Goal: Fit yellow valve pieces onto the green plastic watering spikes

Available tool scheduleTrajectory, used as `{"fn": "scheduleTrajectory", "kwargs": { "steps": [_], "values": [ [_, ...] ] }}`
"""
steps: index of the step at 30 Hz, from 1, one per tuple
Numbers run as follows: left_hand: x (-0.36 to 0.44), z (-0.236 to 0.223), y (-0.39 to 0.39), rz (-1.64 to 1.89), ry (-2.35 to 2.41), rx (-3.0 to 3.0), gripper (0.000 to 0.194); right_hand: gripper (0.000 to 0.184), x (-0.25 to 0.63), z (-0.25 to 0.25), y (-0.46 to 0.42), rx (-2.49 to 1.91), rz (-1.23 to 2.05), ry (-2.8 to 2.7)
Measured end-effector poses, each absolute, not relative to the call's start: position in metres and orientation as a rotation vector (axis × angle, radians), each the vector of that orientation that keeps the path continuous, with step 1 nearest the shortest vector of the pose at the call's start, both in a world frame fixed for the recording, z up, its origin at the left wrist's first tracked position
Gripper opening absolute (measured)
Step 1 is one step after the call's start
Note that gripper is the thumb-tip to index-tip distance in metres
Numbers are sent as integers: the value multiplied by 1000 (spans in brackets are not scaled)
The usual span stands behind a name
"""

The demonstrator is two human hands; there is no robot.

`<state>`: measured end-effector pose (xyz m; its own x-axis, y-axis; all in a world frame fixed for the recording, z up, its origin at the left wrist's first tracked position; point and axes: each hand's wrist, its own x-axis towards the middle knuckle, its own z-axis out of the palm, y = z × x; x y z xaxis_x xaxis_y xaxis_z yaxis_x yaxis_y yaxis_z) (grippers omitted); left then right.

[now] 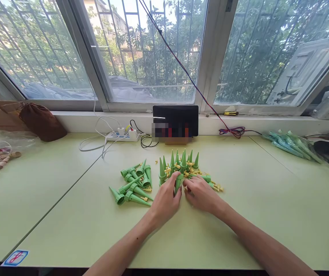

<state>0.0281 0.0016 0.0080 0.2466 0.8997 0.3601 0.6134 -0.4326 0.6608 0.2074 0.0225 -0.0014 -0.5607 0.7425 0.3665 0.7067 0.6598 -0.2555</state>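
My left hand (pixel 168 197) is closed round a green plastic plant watering spike (pixel 178 183), held tilted over the table. Close by on the right, my right hand (pixel 200 191) has its fingers bent together at the spike's side; whatever they pinch is hidden. Beyond both hands, several green spikes (pixel 184 159) stand point up among small yellow valve pieces (pixel 217 187). To the left lies a loose heap of green spikes (pixel 137 188), with a few yellow pieces between them.
A dark-screened tablet (pixel 175 119) stands at the back by the window. A power strip (pixel 122 135) with cables sits left of it. Bagged green spikes (pixel 293 145) lie at the right, a brown pouch (pixel 42 122) and wooden pieces (pixel 0 160) at the left. The light green table (pixel 66 226) has seams.
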Motion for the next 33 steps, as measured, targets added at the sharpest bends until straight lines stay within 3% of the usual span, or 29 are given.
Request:
{"fn": "scheduleTrajectory", "kwargs": {
  "steps": [12,33],
  "values": [
    [28,8,2,957,1436,2129,43,9,204,9,17,-891,216,-2166],
    [26,6,3,934,1408,2216,47,7,205,5,19,-852,276,-2128]
  ]
}}
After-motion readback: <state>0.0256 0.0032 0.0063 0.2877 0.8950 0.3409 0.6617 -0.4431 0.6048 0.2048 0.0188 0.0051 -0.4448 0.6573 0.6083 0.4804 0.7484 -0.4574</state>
